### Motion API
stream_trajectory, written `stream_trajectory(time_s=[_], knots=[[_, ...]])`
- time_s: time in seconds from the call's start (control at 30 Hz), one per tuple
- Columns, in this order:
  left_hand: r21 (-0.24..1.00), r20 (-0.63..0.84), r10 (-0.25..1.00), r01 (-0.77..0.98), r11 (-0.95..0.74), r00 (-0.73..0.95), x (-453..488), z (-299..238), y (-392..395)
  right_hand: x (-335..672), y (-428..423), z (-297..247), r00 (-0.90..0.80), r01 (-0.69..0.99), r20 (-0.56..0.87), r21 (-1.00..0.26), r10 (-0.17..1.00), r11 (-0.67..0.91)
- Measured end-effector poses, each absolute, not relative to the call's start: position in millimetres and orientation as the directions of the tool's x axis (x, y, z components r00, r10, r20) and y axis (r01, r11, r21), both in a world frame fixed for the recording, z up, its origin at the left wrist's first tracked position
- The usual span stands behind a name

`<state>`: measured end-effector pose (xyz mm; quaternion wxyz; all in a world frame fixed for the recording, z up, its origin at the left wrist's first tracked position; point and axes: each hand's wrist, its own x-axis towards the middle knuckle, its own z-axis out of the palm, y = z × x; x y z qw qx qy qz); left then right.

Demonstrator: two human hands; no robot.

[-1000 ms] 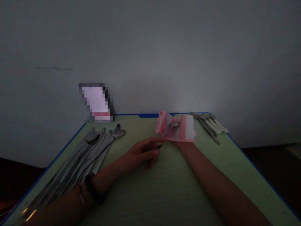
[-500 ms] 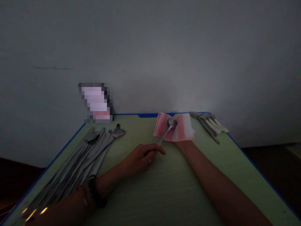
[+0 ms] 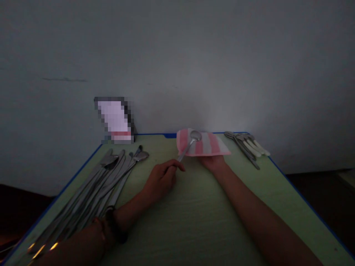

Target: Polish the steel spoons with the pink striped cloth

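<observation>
My left hand (image 3: 163, 177) is closed on the handle of a metal spoon (image 3: 195, 136), its bowl up and pointing away from me. Behind the spoon's bowl spreads a pink-and-white striped cloth (image 3: 206, 144). From beneath, my right hand (image 3: 213, 162) holds up this cloth, with the fingers hidden under it. Whether the bowl touches the cloth I cannot tell.
Long metal spoons and other cutlery (image 3: 97, 184) lie in a pile on the table's left side. Several forks (image 3: 241, 142), some white-handled, lie at the back right. A blurred upright phone-like screen (image 3: 115, 118) leans at the wall (image 3: 177, 66) behind the blue-edged table (image 3: 194, 221).
Both hands have moved slightly left and up with the spoon and cloth. The cloth, folded about the spoon's bowl before, now lies flatter, and the bowl shows fully.
</observation>
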<state>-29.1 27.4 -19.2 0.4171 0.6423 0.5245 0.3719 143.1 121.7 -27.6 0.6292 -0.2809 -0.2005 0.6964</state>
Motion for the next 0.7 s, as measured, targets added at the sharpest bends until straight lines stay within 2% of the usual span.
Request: stream_trajectory(time_s=[0.1,0.17,0.27,0.4,0.7], knots=[[0.898,0.050,0.981,0.421,-0.126,0.187,-29,-17,28,146,121,-26,-0.155,-0.844,-0.132,-0.497,0.979,-0.200],[0.853,0.047,0.967,0.494,-0.169,0.250,-29,-15,29,147,121,-24,-0.179,-0.858,-0.137,-0.463,0.974,-0.223],[0.760,0.034,0.936,0.600,-0.252,0.350,-30,-12,28,145,120,-22,-0.253,-0.832,-0.108,-0.483,0.961,-0.273],[0.685,-0.001,0.893,0.651,-0.328,0.450,-30,-8,26,143,118,-21,-0.296,-0.811,-0.028,-0.520,0.955,-0.267],[0.619,0.014,0.856,0.667,-0.413,0.517,-31,-6,24,142,118,-22,-0.343,-0.796,0.000,-0.530,0.939,-0.292]])
